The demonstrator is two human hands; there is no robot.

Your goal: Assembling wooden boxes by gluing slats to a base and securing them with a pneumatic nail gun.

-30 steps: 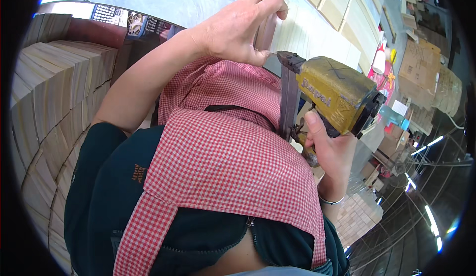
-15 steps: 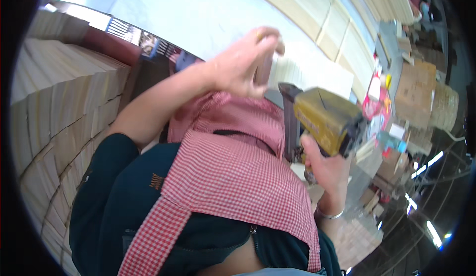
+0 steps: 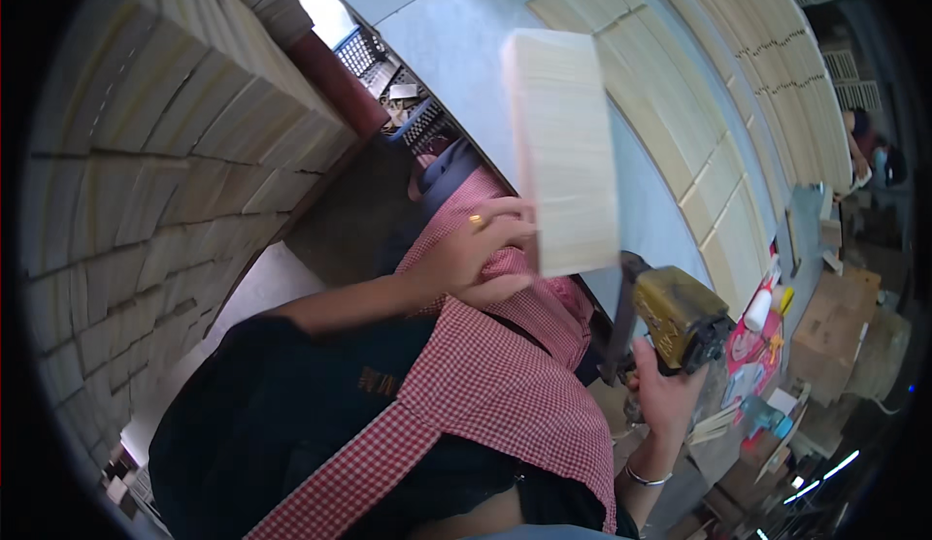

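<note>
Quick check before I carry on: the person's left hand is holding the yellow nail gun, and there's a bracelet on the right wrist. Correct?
Wrong hand: the head view shows the yellow nail gun in the right hand. The bracelet is on the right wrist.

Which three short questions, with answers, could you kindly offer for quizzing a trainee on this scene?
1. Multiple choice: What colour is the body of the nail gun in the right hand?
A. Red
B. Yellow
C. Blue

2. True or false: The left hand is wrapped around the nail gun's handle.

3. Fill in the blank: The apron has a red-and-white ____ pattern.

Key:
1. B, yellow.
2. False; the left hand is by the left edge of the pale wooden piece, apart from the nail gun.
3. Checked.
</note>
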